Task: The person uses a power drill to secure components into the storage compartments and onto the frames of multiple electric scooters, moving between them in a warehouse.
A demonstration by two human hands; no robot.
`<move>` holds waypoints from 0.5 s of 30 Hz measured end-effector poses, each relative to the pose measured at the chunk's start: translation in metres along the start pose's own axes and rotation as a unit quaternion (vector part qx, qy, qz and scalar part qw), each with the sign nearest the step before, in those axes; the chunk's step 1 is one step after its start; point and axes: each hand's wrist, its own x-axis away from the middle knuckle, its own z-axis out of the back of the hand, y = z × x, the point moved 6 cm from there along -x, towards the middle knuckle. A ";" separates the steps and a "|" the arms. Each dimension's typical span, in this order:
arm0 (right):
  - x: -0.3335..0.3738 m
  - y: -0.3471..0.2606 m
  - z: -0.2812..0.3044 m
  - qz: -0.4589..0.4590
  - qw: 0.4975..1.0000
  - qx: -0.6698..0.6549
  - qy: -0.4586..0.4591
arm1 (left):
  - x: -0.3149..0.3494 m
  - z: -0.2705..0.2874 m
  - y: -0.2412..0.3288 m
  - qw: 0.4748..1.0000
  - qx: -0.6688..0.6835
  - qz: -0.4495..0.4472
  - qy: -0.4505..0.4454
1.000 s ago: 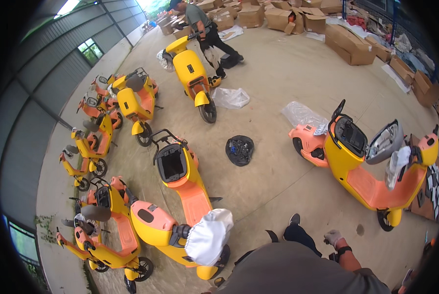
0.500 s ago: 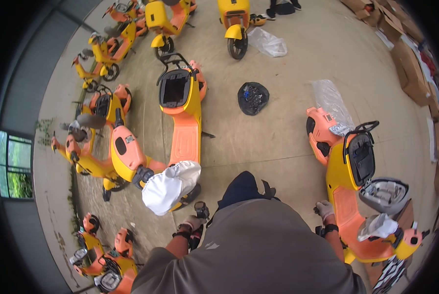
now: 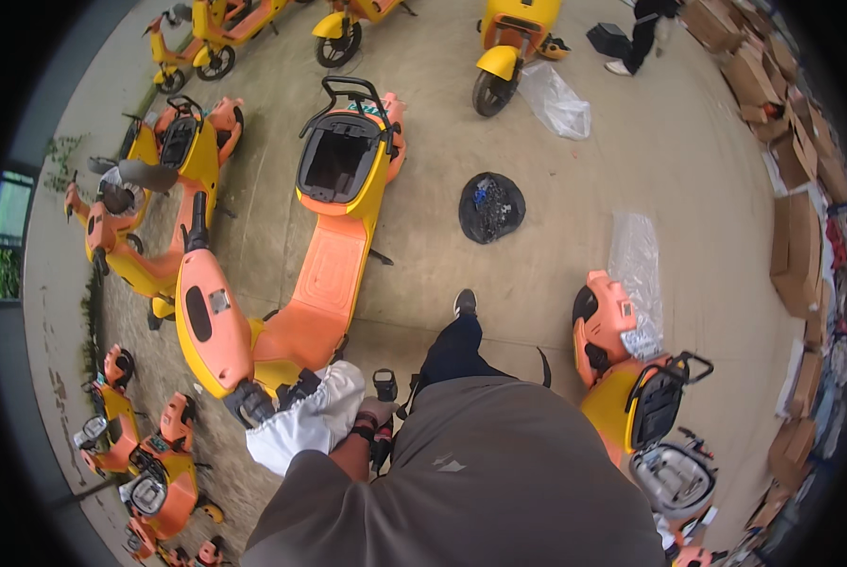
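My left hand (image 3: 377, 410), in a pale glove with a dark band at the wrist, is closed around a black and red power tool (image 3: 384, 382) that looks like a cordless drill. Right beside it, a white cover (image 3: 310, 427) hangs over the handlebar end of a yellow and orange electric scooter (image 3: 321, 269). That scooter's seat compartment (image 3: 340, 159) is uncovered and dark inside. My body hides my right hand. To my right stands another scooter (image 3: 607, 406), partly behind my torso, with a grey tray-like part (image 3: 674, 475) next to it.
A black bag of small parts (image 3: 491, 208) lies on the concrete floor ahead. Clear plastic sheets (image 3: 637, 274) lie nearby. More scooters (image 3: 163, 472) line the left and far side. Cardboard boxes (image 3: 796, 255) run along the right. Far off, a person (image 3: 642, 38) stands by a dark bin (image 3: 608, 40).
My view has shifted and turned, and one foot now shows ahead of me. The left scooter appears closer. My right hand has gone out of sight; my left still holds the tool.
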 end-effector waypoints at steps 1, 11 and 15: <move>-0.006 -0.034 0.013 -0.006 1.000 0.015 -0.013 | -0.019 -0.012 -0.008 0.999 -0.018 -0.027 0.002; -0.062 -0.424 0.037 0.016 0.994 0.018 -0.104 | 0.018 -0.040 0.002 0.960 0.236 0.130 -0.072; -0.116 -0.467 0.030 0.026 0.990 0.021 -0.138 | 0.003 -0.079 0.005 0.992 0.099 0.051 -0.056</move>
